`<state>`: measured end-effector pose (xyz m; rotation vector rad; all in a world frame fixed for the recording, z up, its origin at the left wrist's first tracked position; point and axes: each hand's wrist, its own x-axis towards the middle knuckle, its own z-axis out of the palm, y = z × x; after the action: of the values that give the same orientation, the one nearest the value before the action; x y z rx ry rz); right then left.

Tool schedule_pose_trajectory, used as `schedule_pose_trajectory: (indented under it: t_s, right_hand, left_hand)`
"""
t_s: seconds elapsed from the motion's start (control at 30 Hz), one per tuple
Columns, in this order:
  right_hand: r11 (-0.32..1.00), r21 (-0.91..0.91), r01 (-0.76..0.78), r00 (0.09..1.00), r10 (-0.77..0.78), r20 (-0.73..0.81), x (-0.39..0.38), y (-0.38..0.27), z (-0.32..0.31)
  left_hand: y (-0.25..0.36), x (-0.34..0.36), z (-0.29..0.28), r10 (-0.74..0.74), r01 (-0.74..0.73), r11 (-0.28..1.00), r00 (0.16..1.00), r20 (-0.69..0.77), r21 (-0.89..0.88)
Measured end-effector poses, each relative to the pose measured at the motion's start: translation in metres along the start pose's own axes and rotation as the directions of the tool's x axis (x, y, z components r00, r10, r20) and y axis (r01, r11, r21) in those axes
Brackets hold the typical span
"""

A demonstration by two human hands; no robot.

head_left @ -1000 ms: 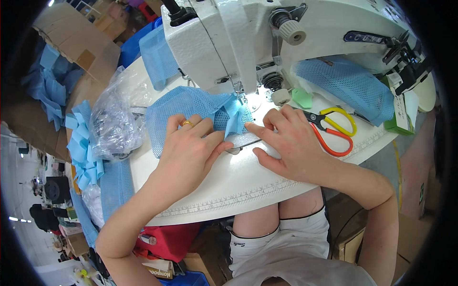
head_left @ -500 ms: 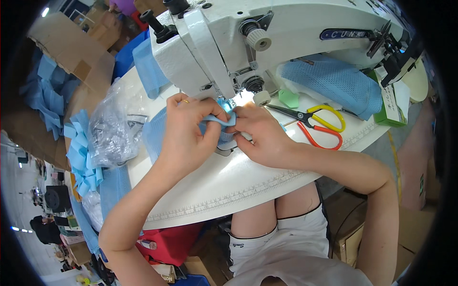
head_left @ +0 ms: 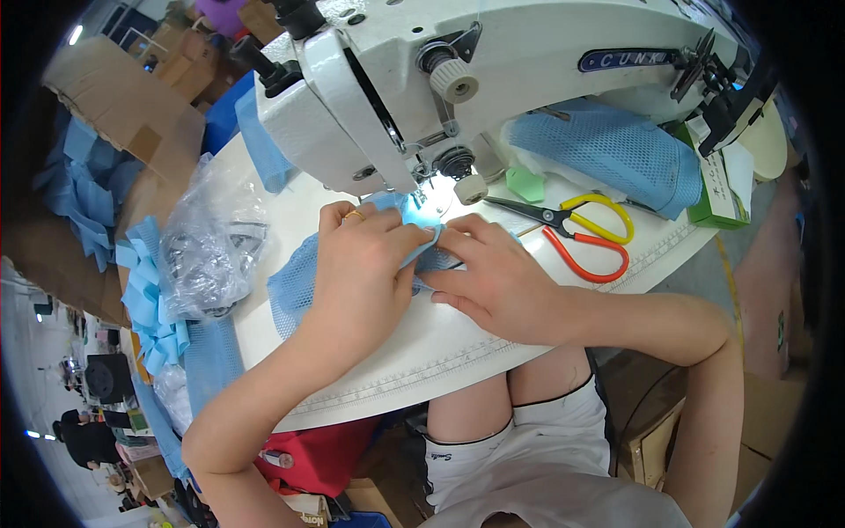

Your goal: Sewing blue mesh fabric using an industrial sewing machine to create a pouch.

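Under the lit needle area of a white sewing machine (head_left: pixel 519 53) lies a piece of blue mesh fabric (head_left: pixel 295 283), with a smooth light-blue edge folded up between my hands. My left hand (head_left: pixel 363 273) is closed on the fabric, thumb and forefinger pinching that edge just in front of the presser foot. Beside it, my right hand (head_left: pixel 502 283) also pinches the fabric from the right, its fingertips close to those of the left. Part of the cloth is hidden beneath both hands.
Scissors (head_left: pixel 563 216) with yellow and red handles lie right of my right hand, by a green scrap (head_left: pixel 525 184). Blue mesh pieces (head_left: pixel 607 154) rest under the machine arm. A clear plastic bag (head_left: pixel 211 255), light-blue strips (head_left: pixel 150 299) and a cardboard box (head_left: pixel 132 97) are left.
Both hands have come toward me, a little away from the needle, still pinching the fabric. More blue mesh shows to the left of my left hand.
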<state>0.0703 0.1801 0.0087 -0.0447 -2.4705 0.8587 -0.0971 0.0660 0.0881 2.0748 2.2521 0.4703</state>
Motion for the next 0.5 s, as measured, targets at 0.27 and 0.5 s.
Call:
schedule_pose_trajectory:
  t_s: [0.27,0.5]
  right_hand:
    - [0.867,-0.449,0.217,0.966,-0.258,-0.032,-0.007,0.004,-0.004]
    - [0.895,-0.397,0.205,0.974,-0.227,-0.010,-0.011,0.003,-0.005]
  left_hand:
    - [-0.010,-0.005,0.020,0.076,-0.076,0.997,0.997,0.006,0.002]
    - [-0.006,-0.008,0.039,-0.125,0.102,0.975,0.986,-0.107,-0.196]
